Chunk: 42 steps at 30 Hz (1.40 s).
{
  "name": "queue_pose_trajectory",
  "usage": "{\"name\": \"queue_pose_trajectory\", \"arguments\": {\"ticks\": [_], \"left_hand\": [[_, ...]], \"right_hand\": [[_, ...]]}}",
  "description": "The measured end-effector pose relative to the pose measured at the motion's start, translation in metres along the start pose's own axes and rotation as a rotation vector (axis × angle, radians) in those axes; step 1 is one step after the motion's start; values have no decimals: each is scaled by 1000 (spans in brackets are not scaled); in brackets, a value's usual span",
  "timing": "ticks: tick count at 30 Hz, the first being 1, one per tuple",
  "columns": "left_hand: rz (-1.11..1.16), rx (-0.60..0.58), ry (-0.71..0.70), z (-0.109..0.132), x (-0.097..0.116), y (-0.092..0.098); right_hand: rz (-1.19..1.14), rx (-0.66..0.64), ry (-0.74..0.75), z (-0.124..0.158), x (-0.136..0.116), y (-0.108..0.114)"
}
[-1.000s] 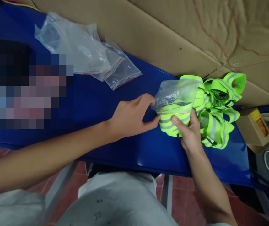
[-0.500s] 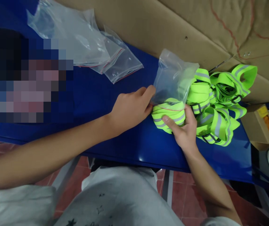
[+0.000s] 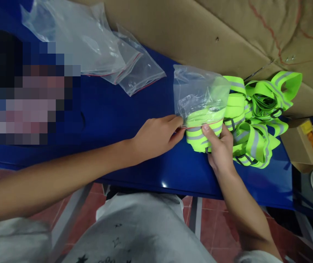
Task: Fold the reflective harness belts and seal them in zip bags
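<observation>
A clear zip bag (image 3: 190, 87) with a red seal line lies over the upper part of a bundled neon-yellow reflective strap (image 3: 200, 140), whose lower part sticks out of the bag's mouth. My left hand (image 3: 161, 133) pinches the left corner of that mouth between thumb and fingers. Gripping the strap bundle from the right is my right hand (image 3: 220, 148), its thumb on the front at the red line. Its other fingers are partly hidden behind the bundle. Just right of it lie several more neon reflective straps (image 3: 255, 140) with black buckles.
Several clear zip bags (image 3: 90, 47) lie on the blue table (image 3: 123, 106) at upper left, beside a blurred-out area. Brown cardboard (image 3: 200, 33) borders the back. A small open cardboard box (image 3: 300, 144) stands at the right end.
The bag's mouth has come further down over the strap bundle, and the bag looks spread wider. Both hands have shifted slightly right, keeping their hold.
</observation>
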State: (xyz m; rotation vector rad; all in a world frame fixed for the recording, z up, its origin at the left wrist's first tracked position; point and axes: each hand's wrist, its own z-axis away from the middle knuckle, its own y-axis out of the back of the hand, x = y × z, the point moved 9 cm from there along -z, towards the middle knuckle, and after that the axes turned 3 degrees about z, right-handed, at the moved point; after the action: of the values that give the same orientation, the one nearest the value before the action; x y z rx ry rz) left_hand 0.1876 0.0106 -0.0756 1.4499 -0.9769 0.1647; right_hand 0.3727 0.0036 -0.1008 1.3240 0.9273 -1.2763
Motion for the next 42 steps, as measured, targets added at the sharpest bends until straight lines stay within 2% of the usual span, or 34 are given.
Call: {"name": "queue_pose_trajectory", "arguments": {"ticks": [2, 5, 8, 10, 14, 19, 22, 24, 30, 33, 37, 39, 42], "left_hand": [[275, -80, 36, -4, -4, -3], [831, -207, 190, -9, -10, -12], [1331, -160, 254, -13, -9, -13], [1494, -88, 237, -15, -8, -14], [1486, 73, 285, -12, -19, -20], [1430, 287, 334, -10, -37, -13], [1437, 257, 349, -11, -36, -15], [1439, 224, 358, -10, -33, -18], [1436, 112, 277, -8, -13, -25], [1465, 90, 276, -8, -11, -26], [1540, 120, 344, -8, -20, -27], [1570, 109, 358, -8, -19, -30], [1578, 70, 317, -6, -9, -35]], "right_hand": [[-30, 11, 1, 0, -1, 2], [-10, 34, 81, 2, -9, 7], [34, 6, 158, 6, -18, 6], [91, -9, 199, 9, -23, 1], [116, -43, 177, 12, -23, -14], [-76, -163, -25, 13, -4, -30], [-152, -95, -104, 15, 2, -27], [-172, -39, -105, 15, 4, -24], [-70, 40, 41, 14, 2, -15], [-99, -38, 46, 16, -3, -21], [-271, -225, -86, 22, -9, -39], [-279, -212, -117, 21, -10, -39], [-240, -105, -63, 14, -10, -28]]}}
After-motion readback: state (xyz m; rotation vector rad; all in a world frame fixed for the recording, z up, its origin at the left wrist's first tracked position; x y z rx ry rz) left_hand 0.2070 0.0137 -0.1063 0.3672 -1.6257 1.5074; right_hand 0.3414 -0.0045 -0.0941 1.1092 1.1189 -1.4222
